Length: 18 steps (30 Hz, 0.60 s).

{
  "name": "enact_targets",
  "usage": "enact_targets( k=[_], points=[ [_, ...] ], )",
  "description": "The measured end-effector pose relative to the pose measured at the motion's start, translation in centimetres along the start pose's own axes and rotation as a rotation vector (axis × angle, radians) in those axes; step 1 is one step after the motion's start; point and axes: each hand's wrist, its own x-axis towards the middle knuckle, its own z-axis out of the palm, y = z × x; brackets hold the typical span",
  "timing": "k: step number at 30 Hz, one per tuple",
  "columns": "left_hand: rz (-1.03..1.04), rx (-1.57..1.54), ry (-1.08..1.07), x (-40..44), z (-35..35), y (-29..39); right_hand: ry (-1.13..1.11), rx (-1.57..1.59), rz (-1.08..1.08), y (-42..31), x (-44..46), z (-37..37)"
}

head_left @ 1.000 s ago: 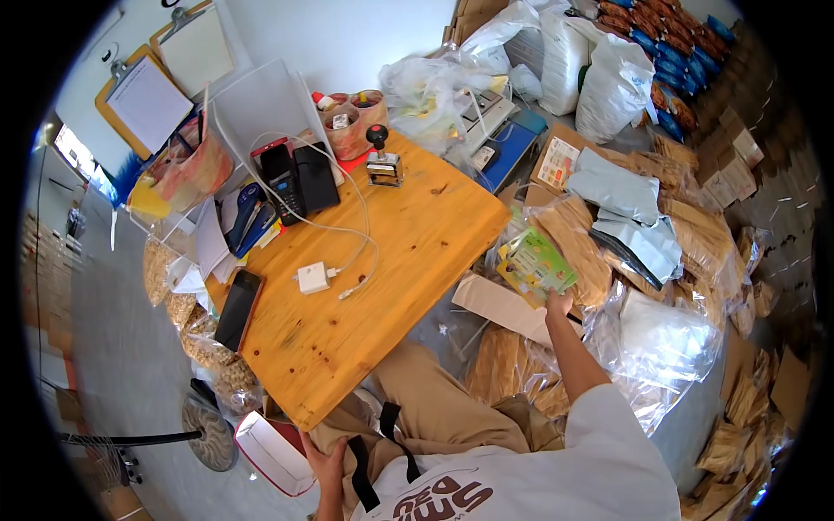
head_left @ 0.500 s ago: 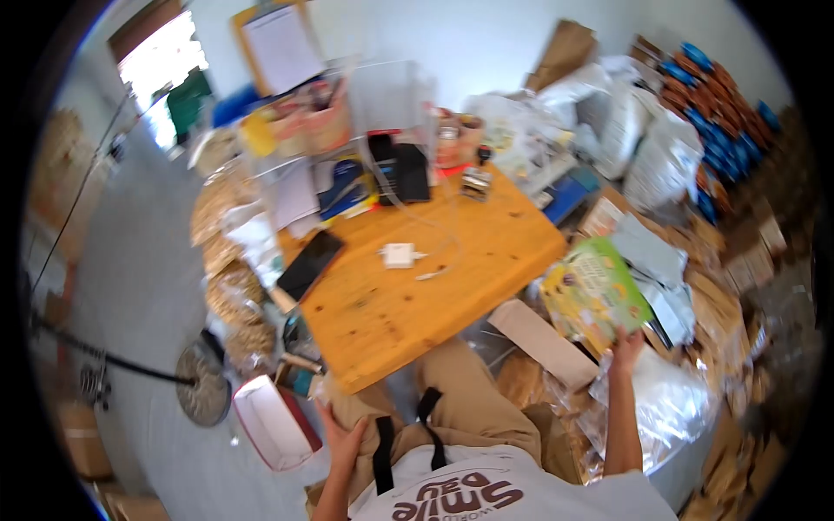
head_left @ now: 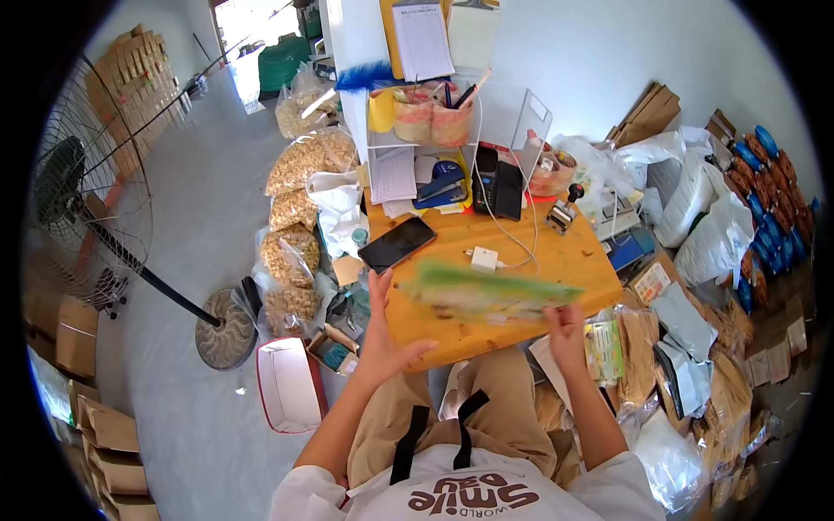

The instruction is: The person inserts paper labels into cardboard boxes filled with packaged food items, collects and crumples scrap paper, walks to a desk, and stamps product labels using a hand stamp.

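Note:
A green and yellow printed packet [head_left: 486,293], blurred by motion, is above the front of the wooden table [head_left: 426,334]. My right hand [head_left: 566,334] pinches its right end. At the packet's left, my left hand [head_left: 387,339] is raised with thumb and fingers spread, holding nothing. Beyond my left hand a black phone [head_left: 397,244] lies on the table. A white charger [head_left: 484,259] with its cable sits just behind the packet. Another green and yellow packet [head_left: 604,352] lies among the bags right of my right hand.
A self-inking stamp [head_left: 565,210] stands at the table's back right. Bags of dried food [head_left: 291,256] line the table's left side. An empty red and white box [head_left: 289,386] and a fan base [head_left: 225,330] are on the floor. Plastic-wrapped brown bundles [head_left: 638,347] lie at the right.
My right hand has brought the packet from the pile at the right to over the table. My left hand has risen from beside my leg to the table's front edge. The view has turned left.

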Motion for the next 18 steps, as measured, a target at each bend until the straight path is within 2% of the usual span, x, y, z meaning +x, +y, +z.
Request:
enact_targets(
  k=[1, 3, 4, 5, 6, 7, 8, 12, 17, 18],
  points=[
    [0.01, -0.051, 0.005, 0.6, 0.2, -0.6, -0.1, -0.049, 0.058, 0.8, 0.0, 0.8],
    [-0.146, -0.217, -0.059, 0.0, 1.1, -2.7, -0.129, -0.048, 0.015, 3.9, -0.2, 2.3],
    [-0.176, -0.298, -0.119, -1.0, 1.7, -4.0, -0.186, -0.139, 0.154, 5.2, -0.7, 1.7],
    [-0.206, -0.38, -0.181, -1.6, 2.1, -4.5, -0.177, -0.143, 0.148, 5.1, -0.9, 1.8],
    [-0.197, -0.383, -0.186, -2.0, 2.5, -4.9, -0.235, -0.083, 0.059, 5.0, -1.1, 2.0],
    [-0.101, -0.305, -0.171, -2.3, 2.8, -4.8, -0.29, -0.023, -0.022, 4.6, -1.4, 2.2],
    [-0.009, -0.231, -0.163, -2.5, 3.2, -4.7, -0.34, -0.201, -0.119, 3.8, -1.3, 1.8],
    [-0.095, -0.284, -0.077, -2.4, 3.7, -5.5, -0.177, -0.327, -0.011, 3.1, -1.6, 2.5],
    [-0.184, -0.303, -0.058, -1.5, 2.4, -3.6, -0.124, -0.322, -0.045, 2.8, -0.9, 3.9],
    [-0.312, -0.315, -0.035, -1.8, 2.6, -5.1, -0.131, -0.352, -0.042, 3.1, -0.8, 4.1]
  ],
)
